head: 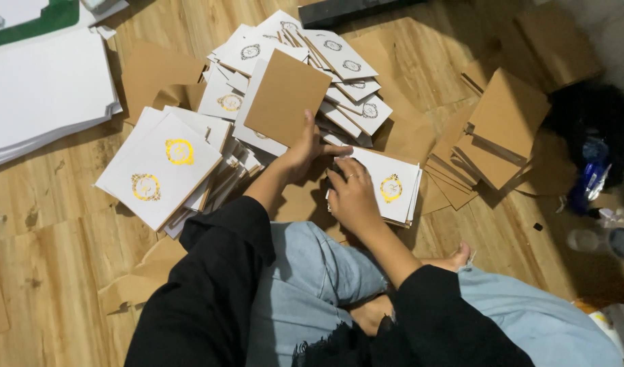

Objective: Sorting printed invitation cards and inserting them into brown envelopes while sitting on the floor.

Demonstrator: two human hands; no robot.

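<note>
A small stack of white cards with gold emblems [390, 185] lies on the wooden floor [47, 224] just before the person's knees. The right hand [352, 197] rests on its near-left corner, fingers curled down onto the top card; the left hand [305, 151] reaches beside it, fingers bent against the scattered white card pile [291, 75]. The cards look light, stiff and smooth, likely best lifted by the edges. Brown card pieces [502, 129] and white sheets [40, 95] lie around.
</note>
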